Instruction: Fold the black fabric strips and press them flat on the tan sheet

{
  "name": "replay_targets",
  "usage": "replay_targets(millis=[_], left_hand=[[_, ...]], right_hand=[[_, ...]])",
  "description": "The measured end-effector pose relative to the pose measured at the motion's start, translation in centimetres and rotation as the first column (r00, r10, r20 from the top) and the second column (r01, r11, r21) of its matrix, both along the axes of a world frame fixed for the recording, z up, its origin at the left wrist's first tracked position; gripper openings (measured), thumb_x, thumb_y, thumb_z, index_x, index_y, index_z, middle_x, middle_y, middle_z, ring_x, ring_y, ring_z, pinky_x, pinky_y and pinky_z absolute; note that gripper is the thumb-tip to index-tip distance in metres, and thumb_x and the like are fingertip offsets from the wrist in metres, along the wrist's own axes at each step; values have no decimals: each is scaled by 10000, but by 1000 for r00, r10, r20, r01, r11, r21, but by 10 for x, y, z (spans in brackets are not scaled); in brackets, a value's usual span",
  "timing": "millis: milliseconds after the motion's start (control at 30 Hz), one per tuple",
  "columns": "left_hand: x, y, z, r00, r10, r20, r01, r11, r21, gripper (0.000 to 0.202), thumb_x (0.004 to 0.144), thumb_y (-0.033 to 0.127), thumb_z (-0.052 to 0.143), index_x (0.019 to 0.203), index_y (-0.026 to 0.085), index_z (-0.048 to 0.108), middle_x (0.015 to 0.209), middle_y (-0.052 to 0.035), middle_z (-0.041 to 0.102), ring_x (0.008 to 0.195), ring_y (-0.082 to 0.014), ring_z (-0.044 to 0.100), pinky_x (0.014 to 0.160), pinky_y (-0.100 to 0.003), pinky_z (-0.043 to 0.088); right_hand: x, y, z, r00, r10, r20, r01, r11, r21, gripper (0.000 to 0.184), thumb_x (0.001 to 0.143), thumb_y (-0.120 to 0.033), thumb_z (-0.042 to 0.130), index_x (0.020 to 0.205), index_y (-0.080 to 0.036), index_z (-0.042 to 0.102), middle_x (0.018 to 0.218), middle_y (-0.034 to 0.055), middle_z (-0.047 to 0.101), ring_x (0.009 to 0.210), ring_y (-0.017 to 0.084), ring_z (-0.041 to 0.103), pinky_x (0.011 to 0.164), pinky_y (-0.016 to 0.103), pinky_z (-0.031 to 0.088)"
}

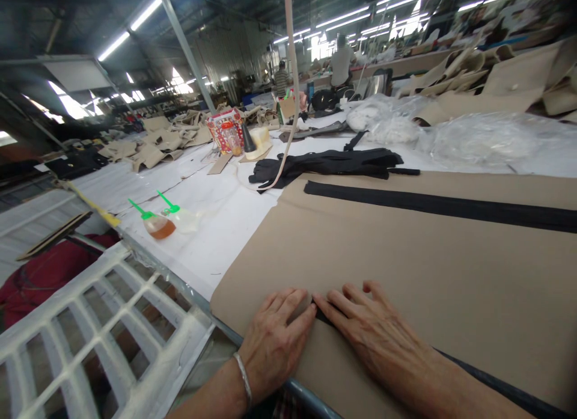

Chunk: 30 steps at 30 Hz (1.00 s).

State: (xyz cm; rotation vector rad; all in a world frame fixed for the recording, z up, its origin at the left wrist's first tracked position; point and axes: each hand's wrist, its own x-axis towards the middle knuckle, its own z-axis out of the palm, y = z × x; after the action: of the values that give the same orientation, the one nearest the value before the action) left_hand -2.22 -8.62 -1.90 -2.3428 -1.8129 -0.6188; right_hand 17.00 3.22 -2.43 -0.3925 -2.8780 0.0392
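Both hands rest on a large tan sheet [406, 256] laid over the table's near edge. My left hand [274, 341], with a silver bangle on the wrist, lies palm down with its fingers bent and pressed on the sheet. My right hand [365, 329] lies flat beside it, fingers stretched out. Their fingertips meet over a black strip [473, 371] that runs along the sheet's near edge; a small pale thing shows under the left fingertips, too hidden to name. A second black strip [442, 205] lies across the far side of the sheet.
Two green-capped squeeze bottles [164, 222] lie on the white table cover [216, 214]. Black fabric [329, 163] lies beyond the sheet, with clear plastic bags [478, 139] to the right. A white plastic crate [103, 335] stands at lower left. Tan pieces are piled farther back; people work in the distance.
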Motion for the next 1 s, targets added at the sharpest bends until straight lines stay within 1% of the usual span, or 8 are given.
replay_targets(millis=[133, 200, 267, 400, 533, 700, 833, 1000], left_hand=[[1, 3, 6, 990, -26, 141, 23, 999, 23, 257, 914, 89, 460, 1095, 187, 614, 1247, -86, 601, 1183, -205, 526, 1024, -391, 439], [8, 7, 11, 967, -34, 253, 21, 998, 54, 259, 900, 42, 426, 1024, 188, 599, 1155, -74, 637, 1118, -188, 555, 989, -373, 445], [16, 14, 14, 947, -44, 319, 24, 998, 64, 290, 890, 19, 391, 1041, 186, 573, 1061, -67, 655, 1037, -185, 576, 932, -368, 458], [28, 26, 14, 964, -26, 264, 29, 1000, -9, 376, 850, 9, 348, 1116, 176, 554, 976, -73, 651, 960, -220, 572, 867, -405, 458], [26, 27, 6, 984, -37, 177, 43, 999, -30, 461, 778, -16, 364, 1153, 158, 570, 990, -80, 658, 990, -229, 567, 878, -408, 439], [20, 21, 8, 992, -83, 98, 78, 996, 50, 505, 800, -26, 366, 1220, 170, 566, 1109, -64, 672, 1110, -214, 540, 960, -396, 359], [28, 20, 12, 989, -27, 145, 15, 997, 82, 506, 815, -41, 338, 1204, 179, 577, 1150, -60, 659, 1101, -194, 545, 950, -374, 342], [41, 17, 3, 981, 78, 179, -81, 997, 10, 547, 793, -44, 352, 1243, 184, 566, 1093, -50, 682, 1080, -211, 562, 939, -402, 303]], right_hand=[[-2, -2, 9, 997, -71, -40, 70, 997, -12, 605, 768, 15, 468, 1340, -178, 428, 1019, 60, 600, 868, 222, 526, 784, 392, 381], [-1, -2, 11, 993, -97, -71, 97, 995, -1, 624, 727, 28, 455, 1330, -129, 423, 1052, 86, 596, 883, 228, 521, 797, 392, 377], [-1, -3, 12, 990, -118, -77, 117, 993, -12, 543, 719, 27, 452, 1241, -120, 485, 1045, 95, 590, 897, 239, 511, 814, 396, 369], [1, -4, 11, 990, -132, -51, 128, 989, -75, 320, 774, 14, 455, 1027, -155, 556, 944, 66, 569, 845, 235, 488, 795, 385, 367], [7, -3, 11, 991, -120, -59, 113, 988, -108, 292, 798, 25, 453, 999, -163, 551, 912, 52, 552, 835, 229, 480, 808, 376, 382], [11, -1, 12, 996, -63, -63, 57, 994, -91, 213, 860, 4, 472, 979, -155, 551, 914, 54, 549, 836, 217, 490, 812, 362, 399], [10, 0, 11, 997, -39, -65, 37, 999, -40, 164, 876, -16, 495, 947, -153, 550, 894, 49, 543, 805, 210, 485, 776, 350, 397], [10, 1, 6, 997, -32, -76, 32, 999, -2, 114, 886, -54, 524, 923, -159, 549, 864, 39, 533, 780, 212, 473, 759, 360, 379]])
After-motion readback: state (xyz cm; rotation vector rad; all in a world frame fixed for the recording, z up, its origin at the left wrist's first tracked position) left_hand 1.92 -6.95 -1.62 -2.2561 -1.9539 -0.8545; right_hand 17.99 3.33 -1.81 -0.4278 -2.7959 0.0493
